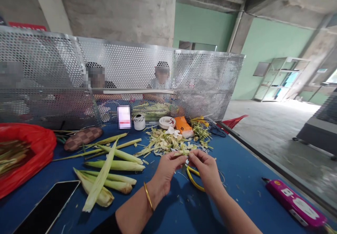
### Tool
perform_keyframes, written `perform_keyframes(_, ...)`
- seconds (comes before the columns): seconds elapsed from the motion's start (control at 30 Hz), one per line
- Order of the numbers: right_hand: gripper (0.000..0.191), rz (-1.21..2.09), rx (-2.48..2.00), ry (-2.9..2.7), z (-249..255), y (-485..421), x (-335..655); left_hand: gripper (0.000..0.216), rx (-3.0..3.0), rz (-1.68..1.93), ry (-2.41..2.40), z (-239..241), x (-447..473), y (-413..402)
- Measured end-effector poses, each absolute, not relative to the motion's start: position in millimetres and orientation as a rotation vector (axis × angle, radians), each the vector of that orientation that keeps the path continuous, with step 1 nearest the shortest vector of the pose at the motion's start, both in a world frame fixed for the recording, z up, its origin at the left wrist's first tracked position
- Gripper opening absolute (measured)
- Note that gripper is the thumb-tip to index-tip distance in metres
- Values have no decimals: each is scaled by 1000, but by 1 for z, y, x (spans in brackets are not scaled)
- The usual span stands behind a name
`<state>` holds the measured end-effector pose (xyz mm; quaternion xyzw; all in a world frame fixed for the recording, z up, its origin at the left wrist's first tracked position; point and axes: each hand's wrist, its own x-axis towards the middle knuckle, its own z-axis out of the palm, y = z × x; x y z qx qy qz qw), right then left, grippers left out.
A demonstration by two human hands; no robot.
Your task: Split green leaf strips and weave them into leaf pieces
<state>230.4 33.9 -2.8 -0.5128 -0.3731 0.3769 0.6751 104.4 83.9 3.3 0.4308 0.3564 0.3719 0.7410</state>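
Observation:
My left hand [165, 170] and my right hand [206, 169] meet above the blue table [237, 163], both pinching a short pale green leaf strip [182, 153] held level between their fingertips. A gold bangle [148, 196] circles my left wrist. Under my right hand lie yellow-handled scissors [194, 179]. A heap of leaf trimmings [168, 141] sits just beyond my hands. Several long green leaf stalks [110, 167] lie to the left of my left hand.
A red plastic bag [28, 156] of stalks is at far left, a dark phone [47, 209] at front left, a magenta box [295, 202] at front right. Tape rolls [166, 122], an orange pack [183, 125] and a perforated metal screen [126, 72] stand behind; people sit beyond it.

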Motion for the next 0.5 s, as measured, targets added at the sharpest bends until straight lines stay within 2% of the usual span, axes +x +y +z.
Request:
perform_keyframes(0.27, 37, 947, -1164, -1134, -4, 34, 222, 27, 752, 812, 660, -3, 104, 86)
perform_keyframes(0.37, 42, 828, -1233, -1289, -10, 36, 222, 25, 732, 788, 658, -3, 104, 85)
perform_keyframes(0.5, 34, 676, -1318, -1408, -16, 36, 224, 20, 949, 864, 695, 3, 104, 85)
